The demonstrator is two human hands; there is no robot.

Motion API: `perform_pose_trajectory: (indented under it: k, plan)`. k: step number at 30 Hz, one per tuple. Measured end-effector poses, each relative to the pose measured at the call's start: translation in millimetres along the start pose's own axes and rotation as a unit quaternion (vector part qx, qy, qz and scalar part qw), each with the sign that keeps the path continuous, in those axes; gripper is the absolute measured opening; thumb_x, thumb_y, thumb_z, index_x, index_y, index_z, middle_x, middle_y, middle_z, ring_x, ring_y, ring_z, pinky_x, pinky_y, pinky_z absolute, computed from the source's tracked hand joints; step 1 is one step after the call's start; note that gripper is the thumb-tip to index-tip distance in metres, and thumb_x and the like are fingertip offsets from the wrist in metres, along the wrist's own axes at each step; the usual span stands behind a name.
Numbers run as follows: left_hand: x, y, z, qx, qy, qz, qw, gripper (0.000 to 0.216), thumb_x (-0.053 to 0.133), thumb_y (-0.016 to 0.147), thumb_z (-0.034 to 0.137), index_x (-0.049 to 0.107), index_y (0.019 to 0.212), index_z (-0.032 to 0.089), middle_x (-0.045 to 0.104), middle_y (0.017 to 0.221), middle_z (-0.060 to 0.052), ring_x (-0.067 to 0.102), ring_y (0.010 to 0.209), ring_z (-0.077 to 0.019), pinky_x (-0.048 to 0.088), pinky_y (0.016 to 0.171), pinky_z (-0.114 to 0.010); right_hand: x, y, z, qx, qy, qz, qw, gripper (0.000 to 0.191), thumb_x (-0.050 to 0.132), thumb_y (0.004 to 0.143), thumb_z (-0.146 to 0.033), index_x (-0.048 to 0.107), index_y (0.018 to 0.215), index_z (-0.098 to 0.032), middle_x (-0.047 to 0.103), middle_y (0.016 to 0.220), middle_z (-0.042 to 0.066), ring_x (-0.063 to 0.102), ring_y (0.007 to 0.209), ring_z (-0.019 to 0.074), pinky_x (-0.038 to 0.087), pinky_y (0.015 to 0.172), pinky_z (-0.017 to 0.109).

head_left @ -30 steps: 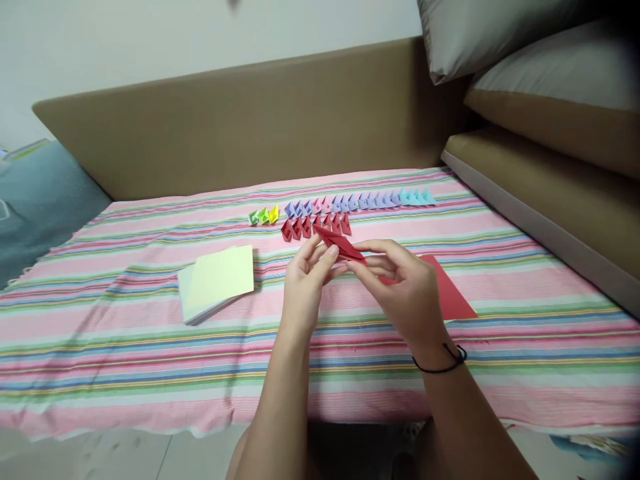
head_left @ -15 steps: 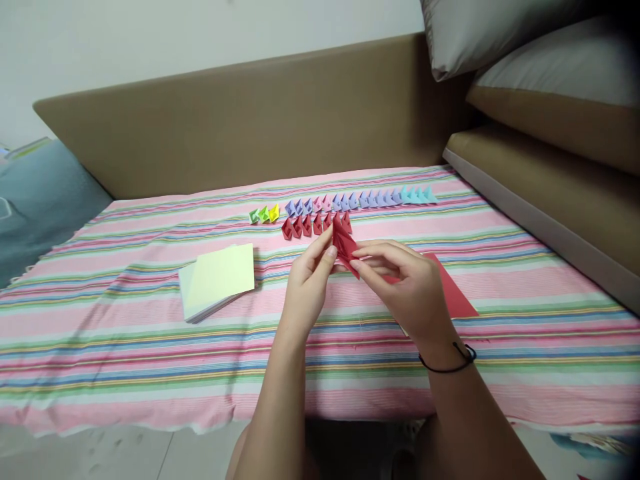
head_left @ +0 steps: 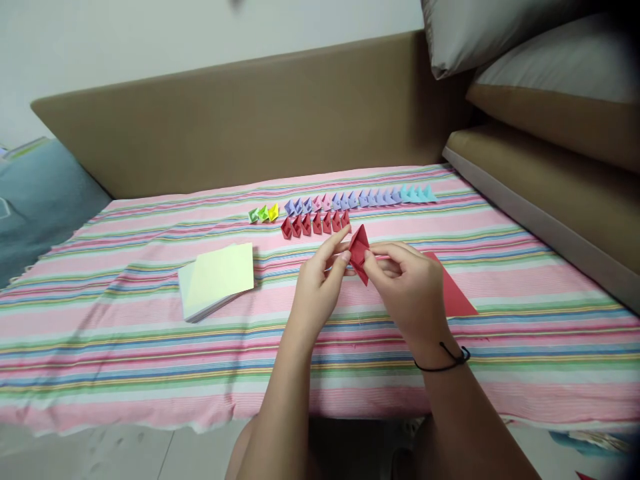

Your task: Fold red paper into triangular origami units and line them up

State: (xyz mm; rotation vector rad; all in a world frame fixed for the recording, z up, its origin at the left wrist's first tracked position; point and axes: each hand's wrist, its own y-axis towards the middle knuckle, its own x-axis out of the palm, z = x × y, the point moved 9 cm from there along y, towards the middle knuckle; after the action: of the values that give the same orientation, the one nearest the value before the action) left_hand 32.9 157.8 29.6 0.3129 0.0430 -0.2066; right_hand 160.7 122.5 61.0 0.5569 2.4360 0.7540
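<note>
Between both hands is a red folded paper boat, held up over the striped cloth with its points up and down. My left hand pinches its left side between thumb and fingers. On the other side, my right hand grips it, thumb on the near face. Just beyond lies a row of several red paper boats. Behind them runs a longer row of purple, pink and blue paper boats. Red paper lies flat, partly hidden under my right hand.
A stack of pale yellow and white paper rests on the striped cloth at left. Green and yellow boats stand near the back. A brown backrest rises behind; cushions are piled at right.
Both hands have shifted slightly, the left one to the right. The red paper boat has turned from a slanted, opened-out position to a more upright one.
</note>
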Motion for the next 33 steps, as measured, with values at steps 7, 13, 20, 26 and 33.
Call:
perform_pose_trajectory:
  k: [7, 13, 20, 26, 33]
  plan:
    - [-0.5, -4.1, 13.9, 0.067, 0.138, 0.009, 0.988, 0.024, 0.041, 0.087, 0.015, 0.06, 0.1, 0.022, 0.061, 0.12, -0.005, 0.064, 0.096, -0.0162, 0.055, 0.07, -0.022, 0.4, -1.1, -6.1, -0.037, -0.036, -0.005, 0.999, 0.014, 0.053, 0.08, -0.014, 0.065, 0.073, -0.018, 0.068, 0.077, 0.003, 0.061, 0.061, 0.0133, 0.05, 0.057, 0.024]
    - [-3.8, -5.4, 19.8, 0.064, 0.135, 0.015, 0.989, 0.012, 0.056, 0.077, 0.015, 0.063, 0.087, 0.019, 0.065, 0.111, -0.007, 0.065, 0.094, -0.0189, 0.055, 0.075, -0.026, 5.7, -2.8, -9.3, -0.06, -0.058, -0.034, 0.996, 0.016, 0.049, 0.082, -0.015, 0.063, 0.076, -0.019, 0.068, 0.081, 0.005, 0.062, 0.069, 0.0165, 0.05, 0.065, 0.027]
    - [-8.1, -4.3, 12.7, 0.025, 0.103, 0.059, 0.993, 0.011, 0.058, 0.072, 0.012, 0.059, 0.082, 0.017, 0.065, 0.09, -0.003, 0.065, 0.079, -0.0138, 0.056, 0.072, -0.025, 9.0, -5.6, -12.8, -0.078, -0.062, -0.044, 0.994, 0.017, 0.047, 0.085, -0.015, 0.063, 0.079, -0.019, 0.068, 0.086, 0.005, 0.062, 0.073, 0.0161, 0.049, 0.066, 0.027]
    - [-17.1, -10.2, 10.5, 0.01, 0.095, 0.18, 0.979, 0.019, 0.061, 0.069, 0.012, 0.047, 0.079, 0.02, 0.063, 0.081, 0.0, 0.063, 0.07, -0.0105, 0.054, 0.069, -0.023, 10.0, -10.5, -19.5, -0.094, -0.068, -0.012, 0.993, 0.017, 0.048, 0.085, -0.014, 0.064, 0.08, -0.019, 0.069, 0.089, 0.005, 0.064, 0.076, 0.0165, 0.049, 0.063, 0.026]
    - [-21.0, -11.1, 2.4, -0.056, 0.1, 0.181, 0.977, 0.014, 0.061, 0.072, 0.013, 0.064, 0.085, 0.016, 0.072, 0.082, -0.005, 0.068, 0.074, -0.0164, 0.054, 0.069, -0.026, 10.8, -10.7, -22.1, -0.087, -0.038, -0.013, 0.995, 0.015, 0.051, 0.084, -0.015, 0.064, 0.08, -0.021, 0.069, 0.089, 0.005, 0.064, 0.075, 0.0163, 0.052, 0.064, 0.027]
